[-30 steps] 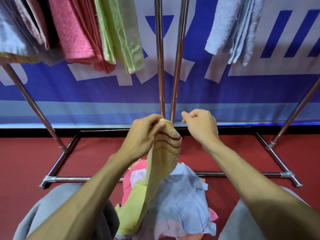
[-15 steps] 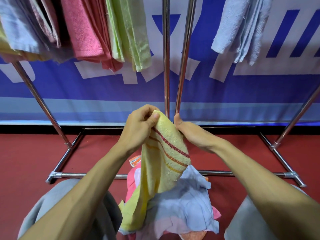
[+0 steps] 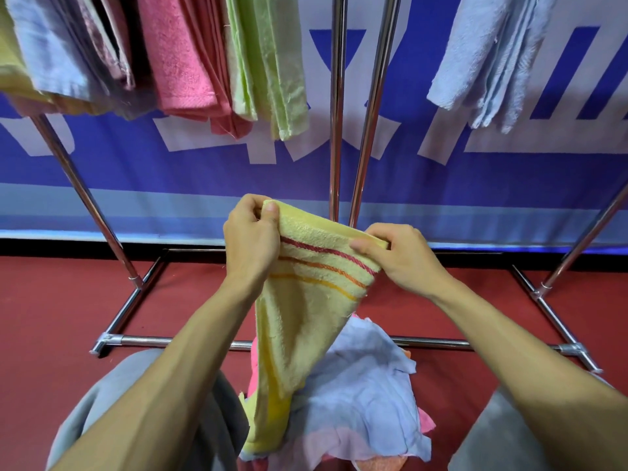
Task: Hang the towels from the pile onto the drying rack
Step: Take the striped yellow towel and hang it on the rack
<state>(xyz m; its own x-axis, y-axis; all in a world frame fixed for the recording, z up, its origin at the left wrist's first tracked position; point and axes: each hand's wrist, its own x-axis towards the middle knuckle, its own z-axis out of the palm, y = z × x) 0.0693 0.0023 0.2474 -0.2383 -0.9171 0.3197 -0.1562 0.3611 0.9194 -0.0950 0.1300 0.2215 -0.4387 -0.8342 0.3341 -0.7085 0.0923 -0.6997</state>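
Observation:
A yellow towel (image 3: 302, 314) with red and orange stripes hangs between my hands above the pile. My left hand (image 3: 249, 239) pinches its upper left corner. My right hand (image 3: 397, 258) pinches the top edge at the right. The towel's lower end trails onto the pile of towels (image 3: 367, 396) on the red floor, where a light blue one lies on top of pink ones. The chrome drying rack (image 3: 336, 107) stands just beyond, its two central poles rising behind my hands.
Pink (image 3: 180, 52), green (image 3: 272, 62), lilac and yellow towels hang at the upper left, a light blue towel (image 3: 486, 59) at the upper right. The rack's base bars (image 3: 136, 340) run across the floor. A blue banner (image 3: 204, 178) lies behind. My grey-clad knees flank the pile.
My right hand went from empty to holding the towel's top edge. Both hands have spread that edge apart, and the towel has risen a little off the pile.

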